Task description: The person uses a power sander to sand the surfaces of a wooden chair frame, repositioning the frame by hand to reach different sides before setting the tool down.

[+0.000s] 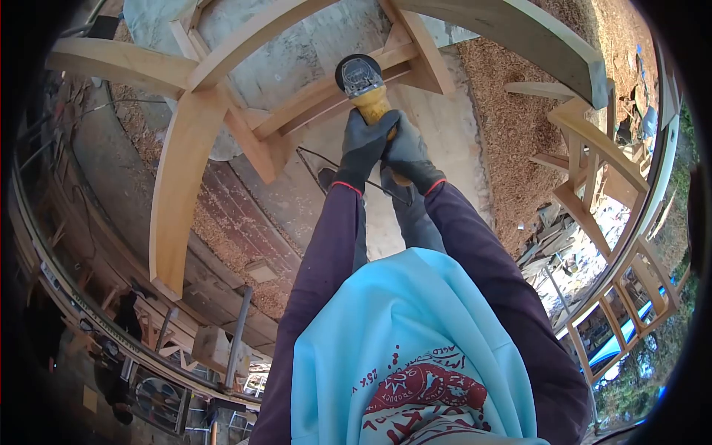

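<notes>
Both my hands wear dark gloves with red cuffs and are wrapped around a yellow angle grinder (374, 102). My left hand (358, 141) grips its left side, my right hand (407, 148) its right side, close together. The grinder's round dark disc head (359, 74) points away from me and overlaps the curved rail (315, 99) of a wooden chair frame in this view. That frame's pale curved pieces spread around the tool: a leg (182, 193) at left, a long arched piece (252, 41) above, and a broad curved piece (519, 33) at upper right.
A dark power cord (315, 154) runs beside my forearms. Sawdust and shavings (512, 170) cover the ground at right. More wooden chair frames (601, 159) stand at far right, another (630, 304) below them. A person (115, 382) is at the dim lower left, near a round fan (157, 397).
</notes>
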Tool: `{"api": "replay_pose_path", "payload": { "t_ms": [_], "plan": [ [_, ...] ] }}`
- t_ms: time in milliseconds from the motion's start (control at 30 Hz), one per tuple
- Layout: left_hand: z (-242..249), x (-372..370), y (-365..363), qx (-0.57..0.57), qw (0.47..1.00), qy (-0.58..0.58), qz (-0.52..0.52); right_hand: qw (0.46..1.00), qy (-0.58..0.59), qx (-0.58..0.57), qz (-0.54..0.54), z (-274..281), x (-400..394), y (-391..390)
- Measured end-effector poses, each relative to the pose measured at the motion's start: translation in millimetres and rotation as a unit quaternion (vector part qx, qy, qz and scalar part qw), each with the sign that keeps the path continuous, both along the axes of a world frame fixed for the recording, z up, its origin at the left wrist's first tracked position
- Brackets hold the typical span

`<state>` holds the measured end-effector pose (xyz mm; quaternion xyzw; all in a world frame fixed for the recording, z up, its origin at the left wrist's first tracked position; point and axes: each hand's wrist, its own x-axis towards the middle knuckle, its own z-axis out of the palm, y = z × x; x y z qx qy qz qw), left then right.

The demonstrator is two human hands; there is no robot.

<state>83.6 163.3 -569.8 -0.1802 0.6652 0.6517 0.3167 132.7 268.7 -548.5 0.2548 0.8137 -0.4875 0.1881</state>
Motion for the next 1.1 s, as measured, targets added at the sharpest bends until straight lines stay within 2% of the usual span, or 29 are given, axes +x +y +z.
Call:
{"api": "replay_pose_path", "payload": {
  "t_ms": [33,133,300,500,667,1100],
  "plan": [
    [-1,-1,10,-0.038,0.999,0.014,-0.029,1.0,-0.013,0.017,-0.012,3,-1,9],
    [-7,-5,34,-0.06,0.996,0.012,-0.069,0.999,-0.024,0.021,-0.044,-5,3,29],
    [-8,-25,53,-0.042,0.995,0.031,-0.085,0.998,-0.012,0.03,-0.057,-8,-14,46],
    [-6,-60,64,-0.018,0.998,0.022,-0.061,0.997,0.011,0.04,-0.058,-14,-49,58],
    [7,-84,68,0.052,0.998,0.001,-0.018,0.998,-0.017,0.038,-0.039,-1,-81,62],
    [1,-118,64,0.067,0.998,0.008,-0.004,0.999,0.016,0.038,0.004,-23,-115,66]
  ]
}}
